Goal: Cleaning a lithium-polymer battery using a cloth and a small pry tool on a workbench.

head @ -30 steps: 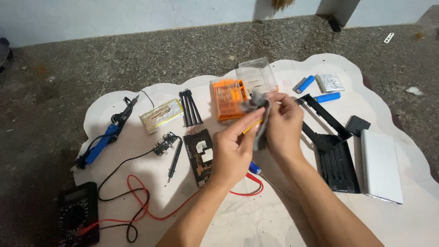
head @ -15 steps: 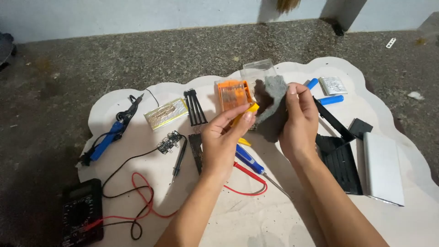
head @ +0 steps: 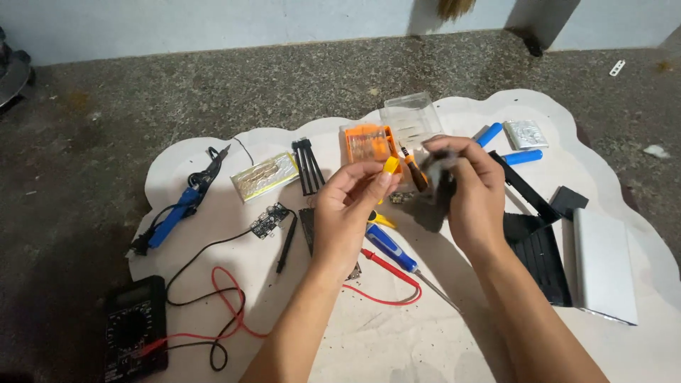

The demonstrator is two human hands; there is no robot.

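My left hand (head: pixel 351 206) pinches a small screwdriver with a yellow cap (head: pixel 391 166). Its dark tip points right toward my other hand. My right hand (head: pixel 474 195) is closed around a dark grey piece (head: pixel 441 190), which my fingers mostly hide. Both hands hover above the white mat (head: pixel 397 340). An orange bit case (head: pixel 366 142) with a clear lid (head: pixel 411 113) sits just beyond them. A blue-handled screwdriver (head: pixel 389 246) and a red probe (head: pixel 383 265) lie below my hands.
On the left are a black multimeter (head: pixel 133 330) with red and black leads, a blue soldering iron (head: pixel 179 209), a small circuit board (head: pixel 268 220) and a foil pack (head: pixel 264 177). On the right lie black casing parts (head: pixel 540 252), a white shell (head: pixel 603 266) and blue cells (head: pixel 522 157).
My hands have lifted and moved slightly apart. The yellow-capped screwdriver now shows clearly in my left hand, and the dark piece stays in my right.
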